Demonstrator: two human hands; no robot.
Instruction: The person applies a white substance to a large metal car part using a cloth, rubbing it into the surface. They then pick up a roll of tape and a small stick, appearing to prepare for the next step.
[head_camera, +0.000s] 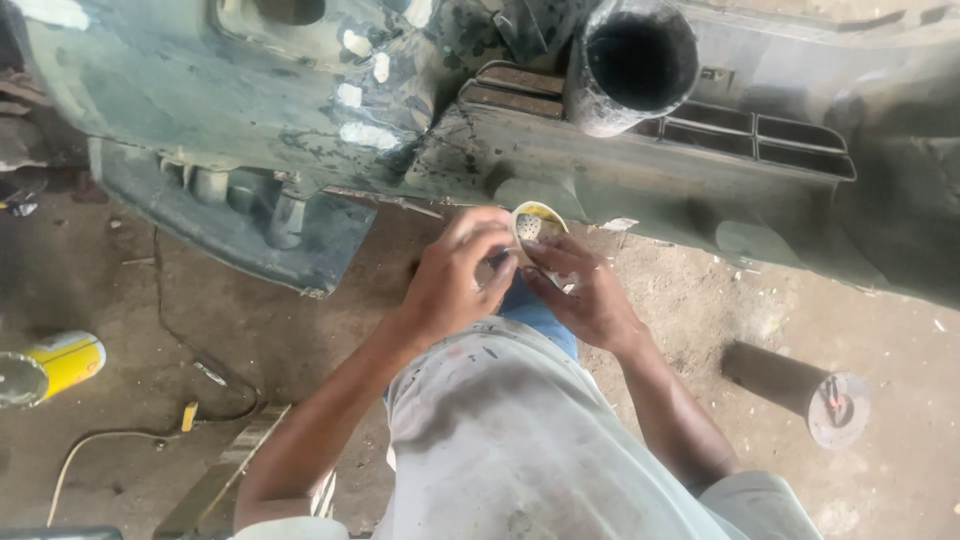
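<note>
Hands meet over the knee, left hand (455, 280) and right hand (585, 295) both pinching a small perforated disc (535, 225)

You see a yellow-rimmed white disc (534, 224), a grey-green bumper (250, 90) patched white, a yellow can (55, 366), a brown floor (300, 330).

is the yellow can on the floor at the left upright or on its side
On its side. The yellow can lies flat on the dirt floor, its round end facing the left edge.
</note>
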